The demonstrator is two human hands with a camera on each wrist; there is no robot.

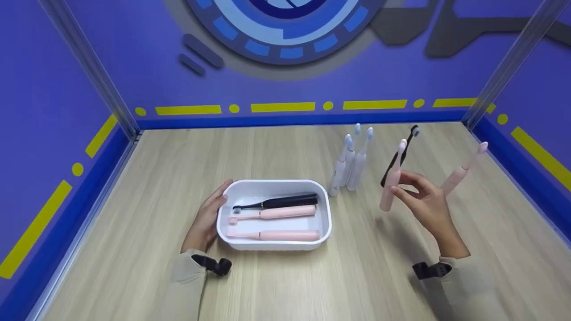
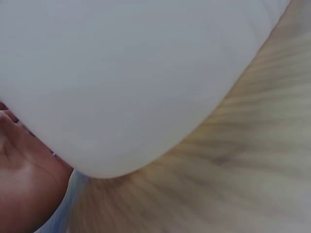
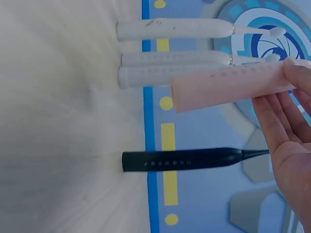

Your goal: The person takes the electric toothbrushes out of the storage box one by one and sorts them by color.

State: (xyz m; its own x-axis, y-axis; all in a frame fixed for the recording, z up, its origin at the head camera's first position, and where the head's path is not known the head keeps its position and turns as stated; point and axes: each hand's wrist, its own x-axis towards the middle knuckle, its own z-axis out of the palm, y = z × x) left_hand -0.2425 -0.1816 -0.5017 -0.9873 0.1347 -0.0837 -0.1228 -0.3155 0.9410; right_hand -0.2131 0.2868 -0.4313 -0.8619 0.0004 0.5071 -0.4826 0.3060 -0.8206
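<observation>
My right hand (image 1: 426,205) pinches the handle of a pink electric toothbrush (image 1: 389,191) between thumb and fingers. It is held upright, its lower end above the tabletop in the right wrist view. Just behind stands a black electric toothbrush (image 3: 182,159); another pink toothbrush (image 1: 455,180) stands to the right, partly behind the hand. My left hand (image 1: 204,223) rests along the left side of a white plastic box (image 1: 274,246), fingers extended against its wall. Inside lie a black toothbrush (image 1: 290,201) and two pink toothbrushes (image 1: 287,212), heads to the left.
Three white electric toothbrushes (image 1: 337,171) stand in a cluster between the box and my right hand. Blue-purple panels (image 1: 276,89) with yellow marks enclose the wooden table (image 1: 178,156) at the back and both sides.
</observation>
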